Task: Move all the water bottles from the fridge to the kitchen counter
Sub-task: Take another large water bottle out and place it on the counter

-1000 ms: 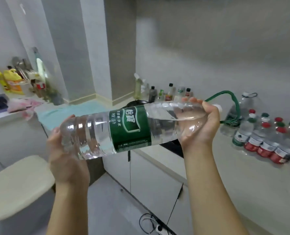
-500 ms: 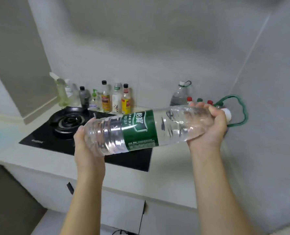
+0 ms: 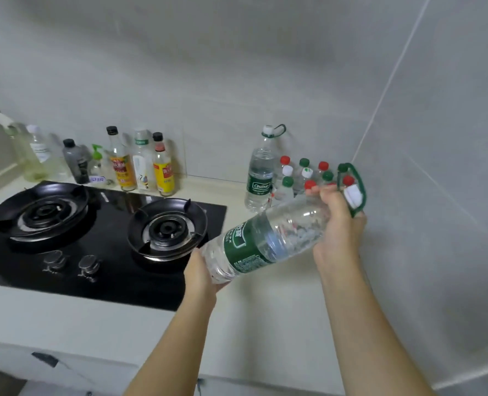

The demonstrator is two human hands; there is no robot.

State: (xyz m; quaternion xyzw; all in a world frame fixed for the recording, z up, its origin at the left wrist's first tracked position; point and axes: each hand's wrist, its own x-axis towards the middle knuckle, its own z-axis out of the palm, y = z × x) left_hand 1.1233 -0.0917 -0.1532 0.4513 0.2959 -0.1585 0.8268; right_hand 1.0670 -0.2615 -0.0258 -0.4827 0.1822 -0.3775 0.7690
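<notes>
Both hands [image 3: 338, 224] grip the tilted water bottle [image 3: 265, 244].

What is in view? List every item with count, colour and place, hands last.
large water bottle: one, clear with green label, held tilted over the counter.
tall water bottle: one, clear, green label, standing by the wall.
small water bottles: a cluster, count unclear, red, green and white caps, right of the tall one.
gas stove: one, black, two burners, left on the counter.
condiment bottles: about eight, mixed colours, behind the stove.
counter: one, pale.
left hand: under the large bottle's base.
right hand: around its neck end.
</notes>
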